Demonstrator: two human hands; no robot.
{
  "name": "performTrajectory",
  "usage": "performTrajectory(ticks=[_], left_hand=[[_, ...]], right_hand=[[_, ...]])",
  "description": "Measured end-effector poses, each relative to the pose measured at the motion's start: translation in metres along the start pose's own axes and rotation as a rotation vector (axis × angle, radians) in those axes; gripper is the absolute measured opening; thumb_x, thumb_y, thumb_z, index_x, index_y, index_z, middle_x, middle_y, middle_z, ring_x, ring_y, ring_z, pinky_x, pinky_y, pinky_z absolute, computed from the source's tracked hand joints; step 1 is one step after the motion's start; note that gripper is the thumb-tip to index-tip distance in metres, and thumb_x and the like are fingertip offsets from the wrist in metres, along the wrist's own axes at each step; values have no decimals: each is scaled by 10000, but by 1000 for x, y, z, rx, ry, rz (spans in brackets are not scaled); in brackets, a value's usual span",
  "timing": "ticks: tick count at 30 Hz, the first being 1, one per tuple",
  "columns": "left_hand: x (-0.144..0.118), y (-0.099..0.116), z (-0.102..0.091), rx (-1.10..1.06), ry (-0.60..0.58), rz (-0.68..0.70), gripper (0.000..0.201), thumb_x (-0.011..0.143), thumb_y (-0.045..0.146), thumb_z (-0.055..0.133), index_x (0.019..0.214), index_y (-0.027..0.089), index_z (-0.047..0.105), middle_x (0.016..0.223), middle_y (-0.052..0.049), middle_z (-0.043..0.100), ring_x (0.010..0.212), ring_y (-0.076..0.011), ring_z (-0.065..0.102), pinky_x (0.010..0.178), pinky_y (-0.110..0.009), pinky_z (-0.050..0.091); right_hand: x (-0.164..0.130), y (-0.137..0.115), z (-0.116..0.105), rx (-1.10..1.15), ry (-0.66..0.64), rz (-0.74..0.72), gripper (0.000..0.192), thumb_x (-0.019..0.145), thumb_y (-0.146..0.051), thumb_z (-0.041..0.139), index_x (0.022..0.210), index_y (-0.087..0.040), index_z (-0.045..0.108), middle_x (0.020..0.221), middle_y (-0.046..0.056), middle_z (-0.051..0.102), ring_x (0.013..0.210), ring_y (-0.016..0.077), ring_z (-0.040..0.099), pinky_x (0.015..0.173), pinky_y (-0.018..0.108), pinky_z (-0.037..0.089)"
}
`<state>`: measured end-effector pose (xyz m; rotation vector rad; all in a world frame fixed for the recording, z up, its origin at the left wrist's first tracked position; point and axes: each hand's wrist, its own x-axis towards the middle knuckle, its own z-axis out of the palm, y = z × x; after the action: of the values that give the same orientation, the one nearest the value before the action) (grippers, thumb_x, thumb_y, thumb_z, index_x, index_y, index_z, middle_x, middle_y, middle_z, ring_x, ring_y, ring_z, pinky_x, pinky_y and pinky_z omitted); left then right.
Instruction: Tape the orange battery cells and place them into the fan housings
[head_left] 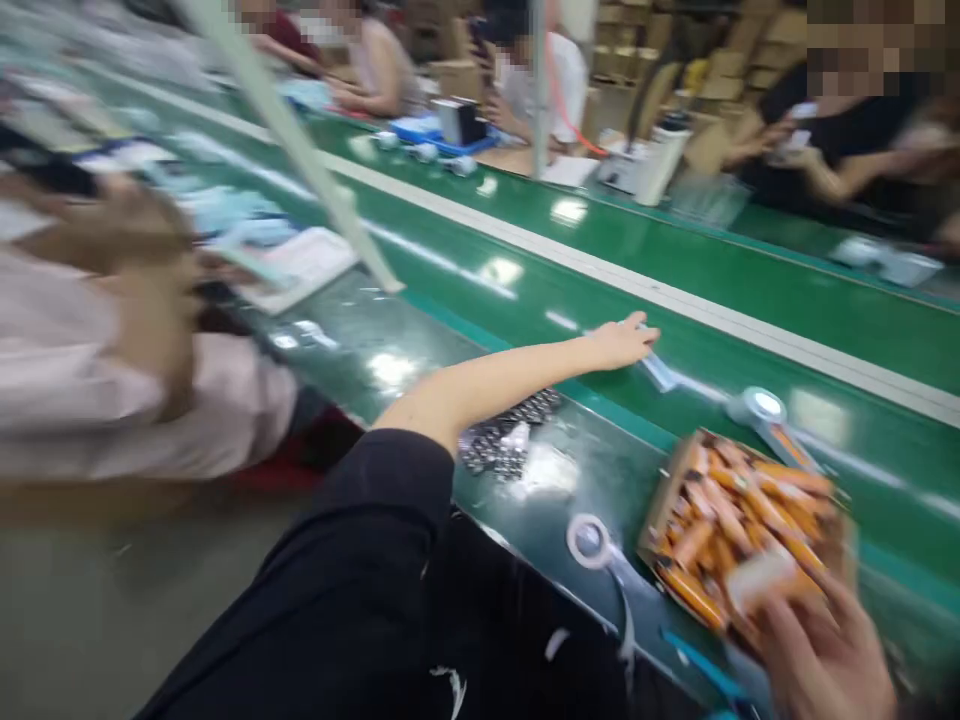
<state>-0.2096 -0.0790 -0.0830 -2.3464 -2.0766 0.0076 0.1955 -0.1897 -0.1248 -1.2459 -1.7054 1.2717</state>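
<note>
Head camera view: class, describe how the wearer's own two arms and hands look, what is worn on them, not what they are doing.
The left hand is bare, with no glove or ring visible; the arm is bare up to a short black sleeve. The right hand is also bare and gloveless, blurred at the frame's lower edge, so its sleeve cannot be seen.

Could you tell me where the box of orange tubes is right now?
In the head view, the box of orange tubes sits lower right on the table edge, just above the right hand.

Head view, tilted, looking down-left along green conveyor (525, 300)
</note>
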Motion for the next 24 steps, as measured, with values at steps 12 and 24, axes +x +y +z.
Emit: performTrajectory(ticks=[12,24], left_hand=[[40,19,-19,-176,-174,-31,247,979,304,656,1178,293,801,1237,-38,812,1114,-216,739,935,-260,521],[41,30,1,-274,-13,-115,316,1043,289,569,1293,283,762,1279,-126,786,1191,-292,739,935,-334,529]], right_hand=[[155,-105,52,-113,-226,-463,359,932,-352,729,1272,-247,685,1170,83,819,1075,265,788,1016,449,628],[238,-81,85,-1010,-359,-375,361,980,-186,644,1337,-233,674,1182,119,821,1118,327,771,963,398,584]])
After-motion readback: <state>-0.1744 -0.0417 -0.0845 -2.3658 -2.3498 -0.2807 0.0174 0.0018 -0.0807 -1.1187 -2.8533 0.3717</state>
